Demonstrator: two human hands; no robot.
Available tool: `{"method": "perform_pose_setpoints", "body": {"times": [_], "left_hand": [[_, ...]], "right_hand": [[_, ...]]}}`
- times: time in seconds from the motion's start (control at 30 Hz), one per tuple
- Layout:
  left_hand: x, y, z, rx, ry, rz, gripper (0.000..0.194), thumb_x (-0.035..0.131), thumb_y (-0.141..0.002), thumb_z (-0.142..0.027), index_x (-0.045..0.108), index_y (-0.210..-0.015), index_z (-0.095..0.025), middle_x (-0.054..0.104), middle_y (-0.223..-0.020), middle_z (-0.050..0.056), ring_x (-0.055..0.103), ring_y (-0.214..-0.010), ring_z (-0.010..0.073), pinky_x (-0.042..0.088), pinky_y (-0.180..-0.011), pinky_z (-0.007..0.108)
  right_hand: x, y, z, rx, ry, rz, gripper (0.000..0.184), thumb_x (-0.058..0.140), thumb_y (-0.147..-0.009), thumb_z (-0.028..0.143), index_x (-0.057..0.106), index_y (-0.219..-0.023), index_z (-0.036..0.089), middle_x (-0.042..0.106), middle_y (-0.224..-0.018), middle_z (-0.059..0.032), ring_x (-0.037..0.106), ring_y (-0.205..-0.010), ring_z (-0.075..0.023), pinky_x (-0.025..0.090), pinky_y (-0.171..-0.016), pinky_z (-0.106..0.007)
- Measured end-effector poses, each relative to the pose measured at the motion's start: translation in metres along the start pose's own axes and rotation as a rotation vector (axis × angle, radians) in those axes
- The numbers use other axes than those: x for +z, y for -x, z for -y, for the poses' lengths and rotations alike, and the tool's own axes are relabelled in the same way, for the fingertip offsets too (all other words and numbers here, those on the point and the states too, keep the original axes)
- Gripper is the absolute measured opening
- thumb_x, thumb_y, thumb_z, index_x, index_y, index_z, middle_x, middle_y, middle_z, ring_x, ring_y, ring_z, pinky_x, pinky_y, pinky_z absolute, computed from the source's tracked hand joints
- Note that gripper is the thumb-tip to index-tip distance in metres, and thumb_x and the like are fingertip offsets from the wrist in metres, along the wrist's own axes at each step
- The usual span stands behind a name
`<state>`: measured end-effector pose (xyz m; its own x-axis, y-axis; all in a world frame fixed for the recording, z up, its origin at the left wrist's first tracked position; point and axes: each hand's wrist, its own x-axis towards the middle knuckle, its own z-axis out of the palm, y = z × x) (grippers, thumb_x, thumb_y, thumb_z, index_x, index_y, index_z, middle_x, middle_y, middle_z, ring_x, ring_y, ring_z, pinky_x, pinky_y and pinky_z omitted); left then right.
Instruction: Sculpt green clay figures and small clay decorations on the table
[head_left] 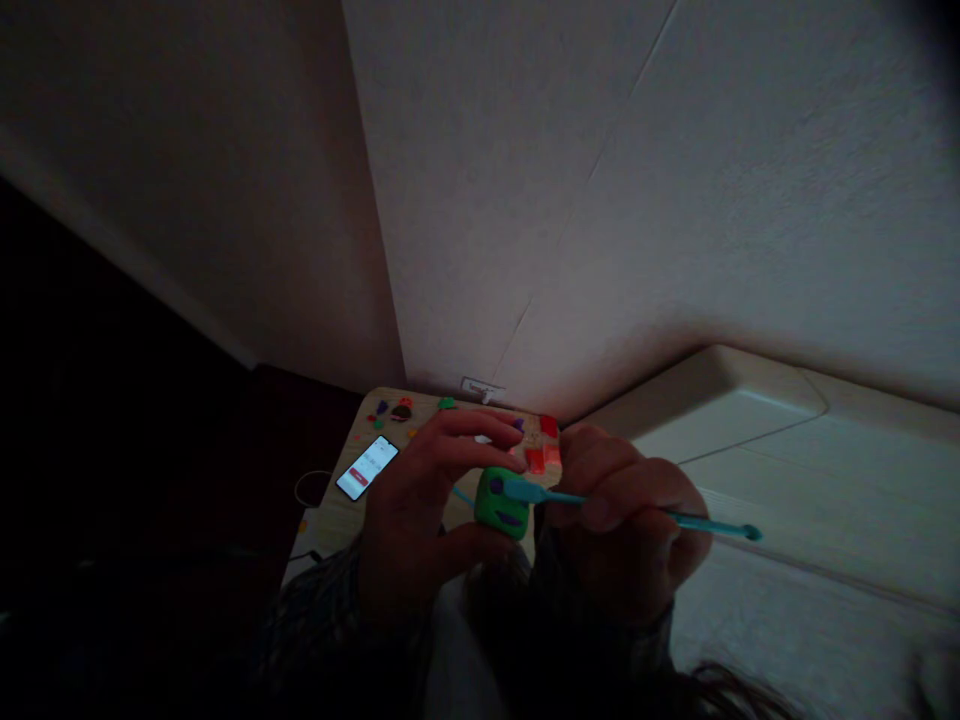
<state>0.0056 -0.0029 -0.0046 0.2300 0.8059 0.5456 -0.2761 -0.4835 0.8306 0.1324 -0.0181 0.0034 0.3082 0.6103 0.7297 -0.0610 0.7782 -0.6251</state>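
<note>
Between the thumb and fingers of my left hand is a small green block of modelling clay, with purple patches on the side that faces me. My right hand grips a thin turquoise modelling tool like a pen. The tool's broad flat end lies at the upper purple patch, touching or just in front of it; I cannot tell which. Its other end sticks out to the right past my fingers. My palms and part of the tool's shaft are hidden.
Below my hands stands a small wooden table. On it lie a lit phone, several bits of coloured clay and red pieces near the right corner. A wall rises behind; a pale panelled surface is at right.
</note>
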Motion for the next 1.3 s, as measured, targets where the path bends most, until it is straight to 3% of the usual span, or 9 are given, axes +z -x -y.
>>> {"method": "perform_pose_setpoints", "body": {"times": [0.17,0.53,0.73,0.9,1.3], "left_hand": [[0.0005,0.0001,0.0014,0.009,0.035,-0.001,0.026,0.072,-0.078,-0.039,0.068,-0.098,-0.025,0.065,-0.103,0.007,0.062,-0.105,0.0229,0.054,-0.092,0.039],[0.0015,0.0005,0.0022,0.002,0.081,0.003,0.025,0.073,-0.077,-0.037,0.068,-0.099,-0.024,0.065,-0.103,0.006,0.062,-0.104,0.0228,0.055,-0.089,0.038],[0.0015,-0.0004,0.0024,0.006,0.092,0.002,0.026,0.074,-0.077,-0.037,0.069,-0.098,-0.024,0.065,-0.103,0.006,0.062,-0.104,0.0217,0.054,-0.090,0.035],[0.0015,0.0019,0.0043,-0.022,0.155,0.010,0.028,0.075,-0.076,-0.036,0.069,-0.100,-0.023,0.063,-0.106,0.005,0.059,-0.108,0.0205,0.052,-0.094,0.032],[0.0015,0.0013,0.0016,-0.029,0.120,-0.007,0.027,0.076,-0.074,-0.037,0.070,-0.097,-0.024,0.064,-0.103,0.005,0.060,-0.106,0.0216,0.052,-0.093,0.035]], "right_hand": [[-0.0001,0.0010,-0.0005,0.058,-0.020,0.016,0.023,0.055,-0.091,0.030,0.063,-0.071,0.020,0.058,-0.054,0.0033,0.055,-0.049,-0.0122,0.042,-0.051,-0.029],[0.0017,0.0005,-0.0013,0.039,-0.064,-0.009,0.024,0.056,-0.090,0.028,0.063,-0.069,0.017,0.059,-0.056,0.0026,0.055,-0.050,-0.0103,0.040,-0.051,-0.028],[0.0010,0.0005,-0.0017,0.033,-0.077,0.029,0.026,0.055,-0.090,0.030,0.060,-0.067,0.019,0.052,-0.049,0.0051,0.052,-0.046,-0.0108,0.042,-0.052,-0.029],[-0.0011,0.0023,0.0000,0.108,-0.091,0.012,0.024,0.055,-0.091,0.029,0.065,-0.072,0.019,0.058,-0.055,0.0028,0.055,-0.052,-0.0121,0.040,-0.055,-0.030],[-0.0007,0.0030,0.0002,0.117,-0.116,0.003,0.022,0.055,-0.091,0.028,0.066,-0.074,0.020,0.059,-0.057,0.0029,0.055,-0.053,-0.0127,0.039,-0.054,-0.032]]}}
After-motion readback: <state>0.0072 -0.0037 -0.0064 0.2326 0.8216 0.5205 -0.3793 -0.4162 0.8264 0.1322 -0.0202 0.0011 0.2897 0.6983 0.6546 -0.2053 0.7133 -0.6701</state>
